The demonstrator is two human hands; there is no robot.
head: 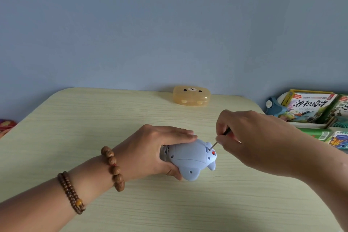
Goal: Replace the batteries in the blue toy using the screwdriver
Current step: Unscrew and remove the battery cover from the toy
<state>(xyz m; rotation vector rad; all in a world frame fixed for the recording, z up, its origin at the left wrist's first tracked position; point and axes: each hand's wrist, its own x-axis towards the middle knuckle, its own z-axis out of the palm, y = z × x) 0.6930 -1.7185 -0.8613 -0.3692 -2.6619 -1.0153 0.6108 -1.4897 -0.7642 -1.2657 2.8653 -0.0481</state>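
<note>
The blue toy (190,158) lies on its side on the pale wooden table (94,130), its underside with the battery cover facing me. My left hand (150,149) grips it from the left, fingers over the top and thumb underneath. My right hand (244,137) pinches a small screwdriver (214,144); its thin metal shaft slants down to the left and its tip rests at a screw hole on the toy's right end, beside a small red part. Most of the handle is hidden in my fingers.
A translucent yellow box with a bear face (191,95) stands at the table's far edge against the blue wall. Picture books and boxes (310,109) are stacked to the right, beyond the table's corner. Bead bracelets circle my left wrist.
</note>
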